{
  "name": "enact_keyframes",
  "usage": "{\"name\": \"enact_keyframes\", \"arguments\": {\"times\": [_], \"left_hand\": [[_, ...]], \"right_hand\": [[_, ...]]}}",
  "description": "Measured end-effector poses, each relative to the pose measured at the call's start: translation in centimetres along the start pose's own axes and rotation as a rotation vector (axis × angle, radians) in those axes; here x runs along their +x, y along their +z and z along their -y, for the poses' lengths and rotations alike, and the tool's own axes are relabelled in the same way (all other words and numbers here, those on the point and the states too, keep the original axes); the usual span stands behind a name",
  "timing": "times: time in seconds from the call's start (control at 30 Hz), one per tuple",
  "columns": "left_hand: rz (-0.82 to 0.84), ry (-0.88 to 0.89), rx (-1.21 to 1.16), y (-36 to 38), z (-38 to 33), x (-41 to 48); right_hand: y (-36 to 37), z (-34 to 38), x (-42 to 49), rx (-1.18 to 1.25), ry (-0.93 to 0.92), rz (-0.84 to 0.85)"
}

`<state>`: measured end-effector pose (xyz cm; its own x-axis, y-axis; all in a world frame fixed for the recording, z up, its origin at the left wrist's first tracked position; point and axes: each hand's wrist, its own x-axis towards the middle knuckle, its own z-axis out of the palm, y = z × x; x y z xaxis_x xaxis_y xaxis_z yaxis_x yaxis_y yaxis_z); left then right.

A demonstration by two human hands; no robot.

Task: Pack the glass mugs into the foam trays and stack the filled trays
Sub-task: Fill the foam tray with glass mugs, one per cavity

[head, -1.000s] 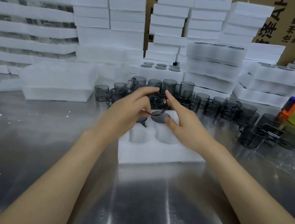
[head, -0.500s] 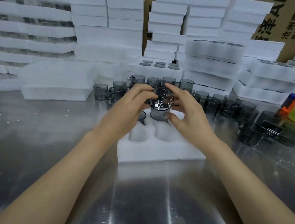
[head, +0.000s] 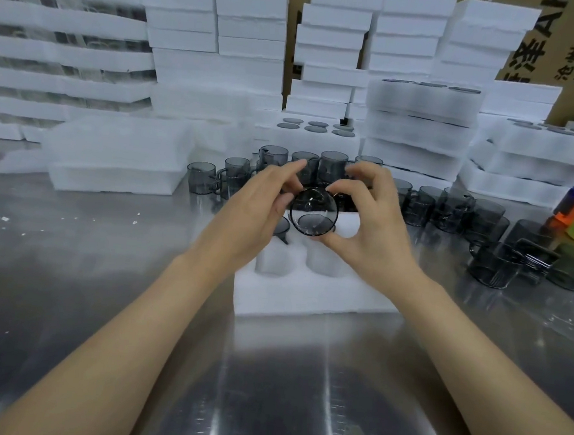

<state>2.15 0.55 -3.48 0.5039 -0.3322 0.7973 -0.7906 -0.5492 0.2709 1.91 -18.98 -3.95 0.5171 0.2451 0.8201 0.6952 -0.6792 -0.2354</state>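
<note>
The left hand (head: 251,214) and the right hand (head: 377,231) were both closed round one smoky glass mug (head: 313,216). The left fingers pinched its near-left side. The right thumb sat under the wall, with the fingers curled over the top. The mug was held in the air, tipped so that its open mouth faced the person and its round base showed through the glass. Its handle could not be made out and was perhaps hidden behind a palm.

Directly beneath lay the open foam tray (head: 306,298) on the steel desk (head: 264,404). Its two nearest pockets (head: 326,261) stood empty. A dark shape in the back-left pocket appeared to be a seated mug (head: 282,228), partly covered by the left hand.

Behind and to the right of the tray, loose mugs (head: 451,209) crowded the desk. Further back stood a stack of filled trays (head: 420,124) and higher piles of plain foam.

The step in hand seemed to be inspecting or orienting this mug before seating it. The tray was barely begun, and stacking was some way off. The next move would call for turning the mug to suit a pocket, lining it up over an empty one and lowering it straight. The grip should stay firm, because the glass was slick and other mugs stood close by.
</note>
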Motion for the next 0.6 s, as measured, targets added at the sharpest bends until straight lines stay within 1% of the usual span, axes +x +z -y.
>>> {"name": "enact_keyframes", "arguments": {"times": [0.17, 0.27, 0.33, 0.5, 0.53, 0.6], "left_hand": [[0.013, -0.015, -0.060, -0.1, -0.3, -0.1], [0.013, -0.058, -0.054, 0.0, -0.4, -0.1], [0.017, -0.067, -0.021, 0.1, -0.3, -0.1], [0.034, -0.069, 0.014, 0.0, -0.1, -0.1], [0.037, -0.060, 0.028, 0.0, -0.2, -0.2], [0.042, -0.043, 0.050, 0.0, -0.2, -0.2]], "right_hand": [[-0.3, 0.4, -0.1, 0.055, -0.011, 0.085], [-0.4, 0.4, 0.1, 0.050, 0.042, 0.103], [-0.3, 0.4, 0.1, 0.068, 0.127, 0.100], [-0.1, -0.3, 0.3, 0.110, 0.453, 0.099], [-0.2, -0.4, 0.4, 0.153, 0.509, 0.076], [-0.5, -0.6, 0.7, 0.327, 0.604, 0.007]]}}
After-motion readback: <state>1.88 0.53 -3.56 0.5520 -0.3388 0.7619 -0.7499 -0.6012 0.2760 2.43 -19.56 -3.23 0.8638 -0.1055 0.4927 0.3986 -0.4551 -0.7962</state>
